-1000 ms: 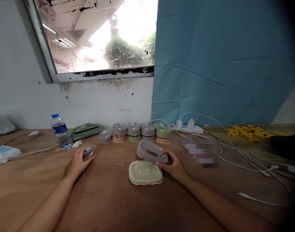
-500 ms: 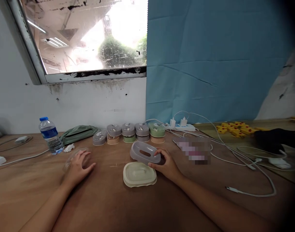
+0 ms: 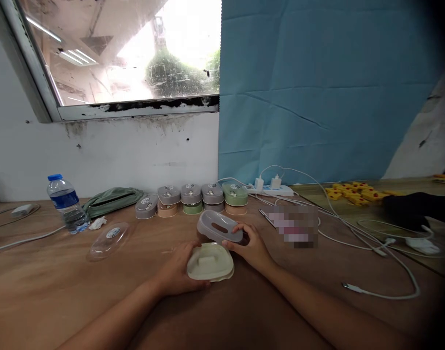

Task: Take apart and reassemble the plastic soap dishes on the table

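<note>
Your cream dish (image 3: 212,265) sits in front of you on the tabletop (image 3: 28,296), its shallow hollow facing up. Your left hand (image 3: 186,267) is closed on the left end of the cream dish, the thumb along its near edge and the fingers round its far left side. Just behind the cream dish is a gray tray (image 3: 207,224) with a long slot in its middle, tilted; you can't tell from here whether the two touch. Your right hand (image 3: 240,236) grips the right end of that tray, the thumb at its near edge and the fingers over the top.

Well to the left of the cream dish lies a clear lid (image 3: 107,243) bearing a round sticker. Farther back, beyond the cream dish, you have a row of boxes (image 3: 201,193), gray, green and tan, mostly stacked in twos. Back and far to its left are a crumpled tissue (image 3: 98,223), a green pouch (image 3: 113,200) and a water bottle (image 3: 66,201) with a blue cap.

To the right of the cream dish and behind it are a blurred-out flat item (image 3: 298,226), a white power strip (image 3: 280,191) and, farther right, some yellow pieces (image 3: 357,193). A white cable (image 3: 382,295) lies well to its right.
</note>
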`<move>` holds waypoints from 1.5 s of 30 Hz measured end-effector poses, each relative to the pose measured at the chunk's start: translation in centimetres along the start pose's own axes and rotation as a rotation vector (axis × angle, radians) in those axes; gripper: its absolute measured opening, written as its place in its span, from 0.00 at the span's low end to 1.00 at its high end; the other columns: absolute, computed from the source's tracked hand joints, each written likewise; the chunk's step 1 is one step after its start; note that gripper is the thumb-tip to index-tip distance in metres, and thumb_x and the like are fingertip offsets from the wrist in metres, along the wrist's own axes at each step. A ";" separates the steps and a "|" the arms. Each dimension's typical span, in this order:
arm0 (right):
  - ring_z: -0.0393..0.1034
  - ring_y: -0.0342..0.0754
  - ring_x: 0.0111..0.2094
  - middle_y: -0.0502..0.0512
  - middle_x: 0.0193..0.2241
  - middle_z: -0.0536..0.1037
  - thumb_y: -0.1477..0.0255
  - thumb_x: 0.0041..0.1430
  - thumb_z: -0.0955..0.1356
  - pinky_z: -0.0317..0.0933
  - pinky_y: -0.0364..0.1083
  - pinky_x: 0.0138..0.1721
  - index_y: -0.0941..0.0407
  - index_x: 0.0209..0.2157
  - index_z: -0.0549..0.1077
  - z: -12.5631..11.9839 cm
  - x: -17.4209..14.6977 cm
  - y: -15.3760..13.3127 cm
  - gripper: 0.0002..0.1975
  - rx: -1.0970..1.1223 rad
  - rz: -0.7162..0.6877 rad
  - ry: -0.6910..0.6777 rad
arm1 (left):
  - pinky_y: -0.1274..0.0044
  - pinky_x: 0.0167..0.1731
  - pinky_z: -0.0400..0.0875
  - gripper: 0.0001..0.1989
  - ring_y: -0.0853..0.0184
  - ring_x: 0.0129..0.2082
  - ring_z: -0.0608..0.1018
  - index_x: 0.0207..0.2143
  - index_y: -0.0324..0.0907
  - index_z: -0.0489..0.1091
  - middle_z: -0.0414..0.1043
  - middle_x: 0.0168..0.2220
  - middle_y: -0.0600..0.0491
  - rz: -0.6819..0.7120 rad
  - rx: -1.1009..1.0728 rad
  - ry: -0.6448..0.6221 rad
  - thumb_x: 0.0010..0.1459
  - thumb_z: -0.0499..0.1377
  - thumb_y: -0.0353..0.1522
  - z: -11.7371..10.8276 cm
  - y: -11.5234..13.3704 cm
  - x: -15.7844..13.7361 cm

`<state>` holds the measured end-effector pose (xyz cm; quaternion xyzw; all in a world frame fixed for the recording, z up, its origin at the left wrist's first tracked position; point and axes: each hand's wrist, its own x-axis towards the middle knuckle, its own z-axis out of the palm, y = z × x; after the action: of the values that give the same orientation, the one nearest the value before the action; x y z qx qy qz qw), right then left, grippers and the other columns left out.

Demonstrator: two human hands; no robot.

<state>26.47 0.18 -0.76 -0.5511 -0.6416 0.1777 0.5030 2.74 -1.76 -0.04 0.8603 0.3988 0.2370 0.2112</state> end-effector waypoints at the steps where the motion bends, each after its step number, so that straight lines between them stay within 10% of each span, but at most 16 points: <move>1: 0.61 0.53 0.44 0.53 0.38 0.66 0.60 0.36 0.72 0.56 0.50 0.44 0.55 0.28 0.67 0.0 0.0 0.0 0.18 -0.010 0.004 -0.004 | 0.65 0.48 0.61 0.38 0.56 0.49 0.66 0.50 0.42 0.57 0.62 0.49 0.45 -0.015 -0.013 0.019 0.37 0.63 0.45 -0.2 -0.1 -0.1; 15: 0.60 0.49 0.44 0.52 0.41 0.60 0.60 0.35 0.73 0.57 0.46 0.45 0.54 0.33 0.66 5.8 1.1 -1.8 0.23 -0.073 -0.046 -0.194 | 0.68 0.46 0.62 0.31 0.57 0.47 0.67 0.48 0.48 0.56 0.62 0.49 0.50 -0.108 0.280 0.353 0.40 0.61 0.42 -5.7 -5.8 -8.2; 23: 0.50 0.60 0.54 0.59 0.50 0.54 0.53 0.36 0.71 0.47 0.56 0.52 0.54 0.43 0.66 7.4 -0.1 -3.1 0.32 -0.260 -0.147 -0.320 | 0.67 0.40 0.64 0.30 0.54 0.42 0.70 0.42 0.47 0.62 0.66 0.45 0.49 -0.526 0.009 0.607 0.34 0.64 0.44 -6.8 -7.4 -8.5; 33: 0.61 0.52 0.47 0.60 0.49 0.59 0.72 0.42 0.68 0.57 0.48 0.48 0.58 0.42 0.67 9.0 -1.1 -5.9 0.21 -0.090 -0.453 -0.531 | 0.71 0.35 0.64 0.29 0.62 0.35 0.69 0.38 0.43 0.58 0.62 0.35 0.54 -0.631 -0.292 1.058 0.35 0.61 0.48 -7.9 -8.4 -8.5; 45: 0.63 0.52 0.42 0.60 0.44 0.62 0.70 0.49 0.67 0.60 0.51 0.45 0.59 0.44 0.66 16.4 -0.6 -8.0 0.19 -0.164 -0.465 -0.447 | 0.76 0.27 0.64 0.23 0.70 0.26 0.69 0.35 0.43 0.60 0.64 0.28 0.58 -0.678 -0.626 1.207 0.40 0.58 0.47 -8.9 -7.6 -8.4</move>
<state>8.39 2.37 -1.79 -0.3762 -0.8567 0.1224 0.3309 -11.67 -2.33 0.85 0.3119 0.6019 0.6907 0.2518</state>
